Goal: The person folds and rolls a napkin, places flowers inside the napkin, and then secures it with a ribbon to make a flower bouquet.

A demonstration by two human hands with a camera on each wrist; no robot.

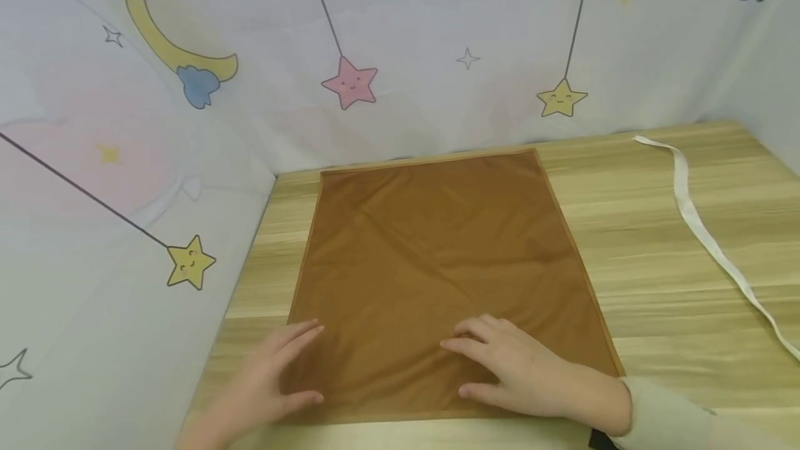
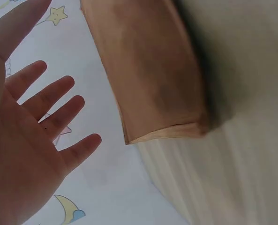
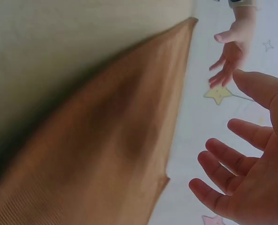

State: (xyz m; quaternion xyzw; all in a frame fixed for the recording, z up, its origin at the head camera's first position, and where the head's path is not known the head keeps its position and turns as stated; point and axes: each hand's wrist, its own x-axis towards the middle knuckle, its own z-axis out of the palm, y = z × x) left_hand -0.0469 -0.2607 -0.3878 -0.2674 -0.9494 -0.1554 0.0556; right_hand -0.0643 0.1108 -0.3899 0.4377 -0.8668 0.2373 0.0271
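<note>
Leftmost, printed curtain (image 1: 119, 311) along the table (image 1: 269, 262)'s left and back edges. My left hand (image 1: 265, 373), spread wide, by the brown cloth (image 1: 406, 248)'s near left corner; cloth laid creased to the back edge. My right hand (image 1: 515, 370), loosely spread, over its near right. White ribbon (image 1: 688, 214) toward the right edge.

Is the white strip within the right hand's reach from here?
Probably yes, with a swing to its right: the right hand looks empty over the brown cloth, and nothing seems to stand on the wooden tabletop between it and the white strip.
</note>
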